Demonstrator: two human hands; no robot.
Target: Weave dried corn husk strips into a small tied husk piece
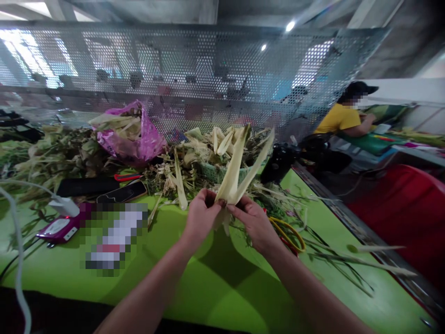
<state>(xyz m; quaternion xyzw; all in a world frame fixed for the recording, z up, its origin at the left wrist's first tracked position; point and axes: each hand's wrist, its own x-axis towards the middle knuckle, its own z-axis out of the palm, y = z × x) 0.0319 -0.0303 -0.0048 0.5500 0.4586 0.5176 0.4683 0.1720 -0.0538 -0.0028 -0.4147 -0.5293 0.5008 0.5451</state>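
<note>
Both hands meet over the green table (167,287), pinching the lower ends of pale corn husks (232,174) that fan upward in two long strips. My left hand (202,214) grips the base of the wider strip, thumb against a small dark spot there. My right hand (253,221) pinches the base just beside it, by the narrower strip. Short torn ends hang below the fingers. Behind the husks stands a light green basket (212,172) heaped with dry husks. A loose husk strip (180,185) lies left of my left hand.
A pink plastic bag (134,144) of husks sits at the back left beside a dried heap (59,153). Phones (121,191), a red cutter (128,177) and a purple power strip (64,227) lie left. Yellow-handled scissors (290,234) lie right. A person in yellow (339,119) works beyond.
</note>
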